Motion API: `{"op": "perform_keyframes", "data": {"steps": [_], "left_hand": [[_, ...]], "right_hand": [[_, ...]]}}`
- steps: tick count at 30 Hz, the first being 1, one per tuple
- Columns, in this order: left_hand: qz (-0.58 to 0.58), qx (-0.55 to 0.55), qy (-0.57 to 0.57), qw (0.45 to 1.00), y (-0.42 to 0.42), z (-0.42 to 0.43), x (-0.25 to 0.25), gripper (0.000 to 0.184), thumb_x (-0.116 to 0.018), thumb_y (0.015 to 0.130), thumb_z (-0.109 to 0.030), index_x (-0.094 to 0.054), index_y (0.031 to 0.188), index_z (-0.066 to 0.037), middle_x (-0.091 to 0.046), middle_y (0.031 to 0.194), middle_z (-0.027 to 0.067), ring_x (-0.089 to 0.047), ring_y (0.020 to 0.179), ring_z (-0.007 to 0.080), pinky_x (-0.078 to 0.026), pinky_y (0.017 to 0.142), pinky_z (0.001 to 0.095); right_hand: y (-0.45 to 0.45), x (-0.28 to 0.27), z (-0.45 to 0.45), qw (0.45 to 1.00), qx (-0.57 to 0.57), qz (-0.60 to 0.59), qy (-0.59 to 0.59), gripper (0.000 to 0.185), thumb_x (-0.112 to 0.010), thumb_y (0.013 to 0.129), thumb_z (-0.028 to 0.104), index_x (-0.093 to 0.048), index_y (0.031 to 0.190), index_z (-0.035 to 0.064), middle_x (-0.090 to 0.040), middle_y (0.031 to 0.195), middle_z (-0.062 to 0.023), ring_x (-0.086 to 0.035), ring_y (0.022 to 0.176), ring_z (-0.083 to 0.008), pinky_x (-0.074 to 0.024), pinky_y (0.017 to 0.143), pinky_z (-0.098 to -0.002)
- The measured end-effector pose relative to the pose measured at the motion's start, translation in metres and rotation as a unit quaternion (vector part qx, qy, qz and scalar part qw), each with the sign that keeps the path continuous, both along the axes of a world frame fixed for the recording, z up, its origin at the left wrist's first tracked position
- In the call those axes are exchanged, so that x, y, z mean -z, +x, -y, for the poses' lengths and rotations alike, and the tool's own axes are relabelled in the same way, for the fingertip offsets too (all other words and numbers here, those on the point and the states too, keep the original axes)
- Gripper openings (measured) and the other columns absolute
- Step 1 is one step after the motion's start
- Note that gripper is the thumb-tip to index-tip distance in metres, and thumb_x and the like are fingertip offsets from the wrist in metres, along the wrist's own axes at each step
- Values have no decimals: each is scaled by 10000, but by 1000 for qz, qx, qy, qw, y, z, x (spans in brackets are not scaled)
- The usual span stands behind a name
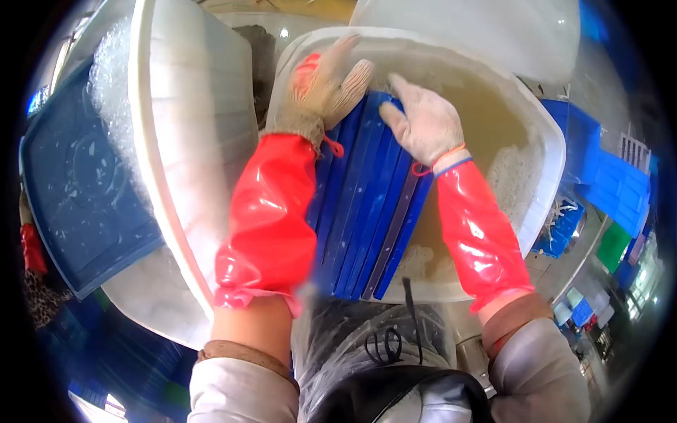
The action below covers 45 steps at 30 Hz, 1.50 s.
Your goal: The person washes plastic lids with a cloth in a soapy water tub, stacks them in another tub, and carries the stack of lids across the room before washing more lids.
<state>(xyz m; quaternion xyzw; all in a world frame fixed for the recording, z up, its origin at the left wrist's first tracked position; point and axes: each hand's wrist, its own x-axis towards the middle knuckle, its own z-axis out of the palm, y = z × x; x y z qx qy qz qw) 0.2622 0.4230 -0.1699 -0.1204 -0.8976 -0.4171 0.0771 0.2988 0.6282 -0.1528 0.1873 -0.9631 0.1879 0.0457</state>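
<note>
Several long blue plastic pieces (360, 204), seen edge-on and packed side by side, stand in a white tub (555, 176) of cloudy brownish water. My left hand (326, 88), in a pale knitted work glove with a red patch, is at the far left end of the blue pieces, its fingers stretched out. At their far right end is my right hand (429, 125), gloved the same way, thumb and fingers apart around the edge. Whether either hand presses on the plastic I cannot tell. Shiny red sleeves cover both forearms.
On the left rises the wall of a second white tub (190, 106) with suds (116, 92) and a large dark blue tray (92, 176). Blue crates (613, 183) and a green piece (612, 247) stand on the right. Another person's red sleeve (32, 248) shows at far left.
</note>
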Motion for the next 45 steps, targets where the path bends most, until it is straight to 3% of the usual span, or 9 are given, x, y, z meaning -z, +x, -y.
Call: {"op": "perform_keyframes", "data": {"steps": [4,12,14,17,22,28,33,40,45], "left_hand": [[110,177,-82,975,-28,-2,-13,454,-568,1003,-418,-705,1233,-52,-721,1189,184,-689,1096,328,-519,960,406],[252,103,-243,931,-8,-33,-40,531,-544,962,-538,-782,1060,-74,-759,982,157,-716,937,347,-542,873,405],[167,56,-161,971,-5,-30,-36,522,-549,961,-533,-797,1017,-78,-757,941,155,-719,913,343,-544,853,400],[225,-23,-17,974,29,-24,-44,612,-683,873,-444,-616,1348,-63,-697,1192,227,-679,1099,352,-518,963,406],[292,-30,240,926,175,5,-23,805,-774,832,-375,-469,1480,-7,-700,1200,228,-694,1090,305,-522,973,386],[361,-142,3,922,160,-22,-42,575,-752,861,-357,-624,1300,-8,-749,1068,167,-727,942,262,-552,871,385],[352,-89,159,918,154,-33,-69,585,-773,834,-309,-609,1301,4,-729,1094,147,-708,985,236,-548,894,379],[418,-109,80,899,172,-27,-56,500,-787,824,-250,-670,1219,33,-757,1045,160,-737,934,236,-574,869,367],[368,-141,66,917,177,-29,-92,550,-800,808,-324,-669,1207,31,-756,1035,179,-741,939,270,-570,870,379]], "right_hand": [[-8,8,6,999,-1,-4,-50,402,-623,959,371,-607,1273,120,-715,1116,-158,-682,1009,-369,-554,843,-485],[-6,-3,5,993,10,107,49,374,-563,992,426,-682,1136,102,-734,917,-176,-695,847,-406,-561,757,-519],[-11,5,-2,999,-17,12,-27,366,-591,982,388,-679,1173,88,-734,885,-166,-702,824,-392,-563,756,-511],[15,2,-29,982,56,-97,-153,406,-628,976,328,-635,1294,75,-732,852,-154,-712,773,-363,-567,733,-489],[165,-16,-47,947,225,191,-128,701,-625,977,410,-408,1489,-17,-702,787,-228,-705,693,-396,-564,645,-489],[170,0,-29,930,220,279,-94,865,-609,973,488,-293,1536,-88,-667,709,-289,-687,653,-455,-554,594,-514],[186,-11,-30,946,226,185,-141,816,-596,984,429,-254,1584,-5,-655,673,-236,-635,566,-433,-521,553,-520],[176,0,-28,942,221,222,-119,826,-588,977,401,-195,1608,41,-659,680,-257,-664,612,-439,-528,580,-536],[161,-31,-30,923,217,238,-210,769,-580,983,377,-269,1590,24,-693,1010,-338,-690,915,-492,-549,821,-524]]}}
